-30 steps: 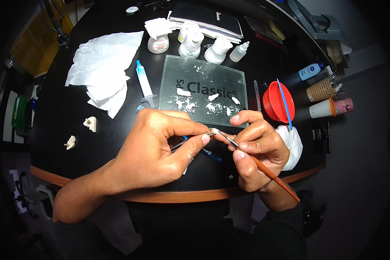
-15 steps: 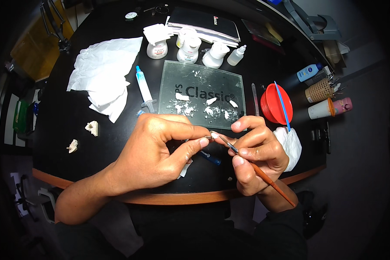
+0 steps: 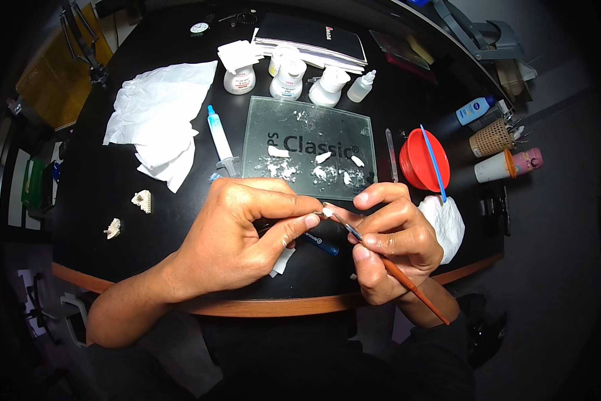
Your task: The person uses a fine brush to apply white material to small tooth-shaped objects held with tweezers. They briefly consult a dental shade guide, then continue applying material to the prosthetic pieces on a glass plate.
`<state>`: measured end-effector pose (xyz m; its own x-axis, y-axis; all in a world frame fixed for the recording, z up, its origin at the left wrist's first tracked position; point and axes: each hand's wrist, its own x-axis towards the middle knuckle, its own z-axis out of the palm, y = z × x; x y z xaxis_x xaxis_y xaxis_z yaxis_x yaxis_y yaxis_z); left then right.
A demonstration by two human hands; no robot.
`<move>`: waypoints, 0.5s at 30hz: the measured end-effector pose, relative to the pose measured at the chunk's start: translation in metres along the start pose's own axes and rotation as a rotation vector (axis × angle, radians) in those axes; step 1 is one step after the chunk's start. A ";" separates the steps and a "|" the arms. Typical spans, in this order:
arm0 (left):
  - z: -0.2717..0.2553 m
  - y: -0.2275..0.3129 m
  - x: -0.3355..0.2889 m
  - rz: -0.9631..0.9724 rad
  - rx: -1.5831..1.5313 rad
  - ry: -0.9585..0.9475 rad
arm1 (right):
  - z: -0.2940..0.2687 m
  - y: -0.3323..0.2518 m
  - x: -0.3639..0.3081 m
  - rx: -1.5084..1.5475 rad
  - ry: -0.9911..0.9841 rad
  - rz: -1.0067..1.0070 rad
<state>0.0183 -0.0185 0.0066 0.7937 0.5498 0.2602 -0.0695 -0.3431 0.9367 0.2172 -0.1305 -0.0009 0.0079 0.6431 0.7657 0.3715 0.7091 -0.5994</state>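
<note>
My left hand (image 3: 250,230) is closed in a pinch, thumb against index finger, on a small white tooth-like piece (image 3: 327,212). A bit of dark metal shows at its fingertips; the rest is hidden. My right hand (image 3: 400,234) grips a fine brush (image 3: 407,284) with a reddish-brown wooden handle, and the brush tip meets or nearly meets the white piece. Just beyond both hands lies a glass slab (image 3: 307,120) bearing several white paste mounds (image 3: 279,152) and smears. Under my hands, a dark blue pen-like thing (image 3: 324,244) is partly covered.
White jars (image 3: 287,79) and a dropper bottle (image 3: 362,87) stand behind the slab. Left lie a syringe (image 3: 219,134), white tissue (image 3: 157,100) and dental model pieces (image 3: 141,201). Right are a red bowl (image 3: 417,164) with a blue stick (image 3: 432,164) across it, and crumpled tissue (image 3: 444,227).
The brush has shifted slightly left and its handle end has come up a little. My left hand keeps its pinch almost unmoved. The whole view has drifted slightly.
</note>
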 end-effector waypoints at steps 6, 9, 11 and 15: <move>0.000 0.000 0.001 -0.019 -0.020 -0.017 | -0.002 -0.004 -0.001 -0.010 0.019 0.024; 0.000 -0.001 0.000 -0.021 -0.033 -0.018 | -0.001 -0.005 -0.001 0.016 0.020 0.032; -0.001 0.000 0.000 -0.004 -0.017 -0.018 | -0.001 -0.005 -0.001 0.032 0.025 0.033; -0.002 0.003 0.000 -0.035 -0.015 -0.032 | -0.003 -0.004 -0.002 0.023 -0.005 0.032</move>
<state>0.0171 -0.0179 0.0103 0.8150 0.5362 0.2198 -0.0504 -0.3123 0.9487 0.2188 -0.1357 0.0013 0.0149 0.6668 0.7451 0.3496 0.6947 -0.6287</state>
